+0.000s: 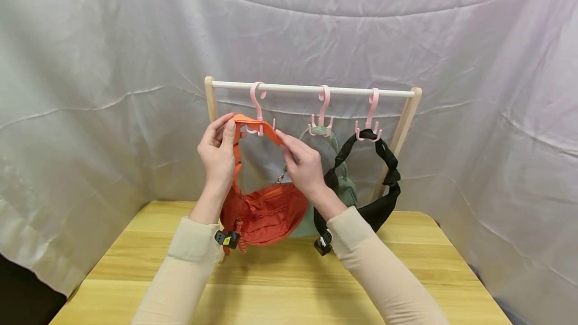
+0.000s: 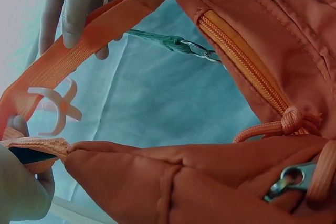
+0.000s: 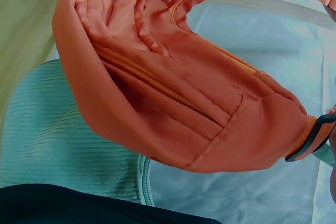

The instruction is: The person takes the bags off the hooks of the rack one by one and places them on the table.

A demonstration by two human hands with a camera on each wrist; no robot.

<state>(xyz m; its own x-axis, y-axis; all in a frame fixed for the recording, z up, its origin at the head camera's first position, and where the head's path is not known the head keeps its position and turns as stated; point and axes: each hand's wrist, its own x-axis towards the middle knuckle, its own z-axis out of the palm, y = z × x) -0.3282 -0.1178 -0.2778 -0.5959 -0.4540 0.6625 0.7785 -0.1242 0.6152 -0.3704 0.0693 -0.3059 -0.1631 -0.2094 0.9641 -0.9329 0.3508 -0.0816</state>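
Observation:
A red-orange waist bag (image 1: 271, 214) hangs below both hands, its orange strap (image 1: 271, 133) raised in a loop. At the strap's upper left, my left hand (image 1: 217, 154) pinches it between thumb and fingers. My right hand (image 1: 308, 168) pinches the strap farther right. Between the hands, the strap crosses the prongs of the left pink hook (image 1: 255, 102); whether the hook bears its weight I cannot tell. In the left wrist view, the pronged hook end (image 2: 62, 109) shows inside the loop. The right wrist view shows the bag's zipped front (image 3: 210, 93).
A white rail (image 1: 289, 88) on wooden posts carries several pink hooks. A green corduroy bag (image 1: 347, 189) hangs from the middle hook (image 1: 323, 102), partly behind my right hand. On the right hook (image 1: 373, 107) hangs a black bag (image 1: 381, 212). The wooden table (image 1: 271, 290) lies below.

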